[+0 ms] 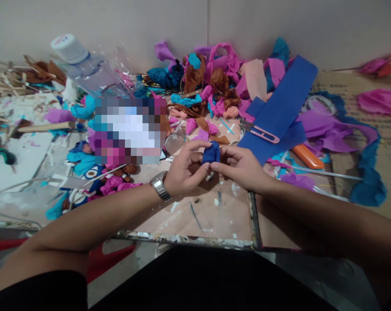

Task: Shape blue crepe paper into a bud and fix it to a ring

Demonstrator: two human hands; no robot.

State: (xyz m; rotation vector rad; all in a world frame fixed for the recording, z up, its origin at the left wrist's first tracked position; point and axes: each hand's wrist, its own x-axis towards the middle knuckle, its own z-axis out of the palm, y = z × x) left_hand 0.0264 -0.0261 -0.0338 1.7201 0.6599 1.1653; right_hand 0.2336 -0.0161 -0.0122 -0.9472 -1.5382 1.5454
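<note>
A small crumpled piece of dark blue crepe paper point(211, 153) sits between both my hands over the middle of the table. My left hand point(184, 170), with a metal watch point(159, 186) on its wrist, pinches the paper from the left with thumb and fingers. Fingertips of my right hand point(239, 166) close on the same piece from the right. Both hands hover just above a glass sheet point(214, 216) lying on the table.
Crumpled paper in pink, purple, brown and teal point(214, 82) is heaped behind my hands. A long blue paper strip point(279, 108) lies to the right with thread snips point(260, 131) on it. An orange cutter point(307, 156), a clear bottle point(85, 69) and wooden sticks point(7, 77) lie around.
</note>
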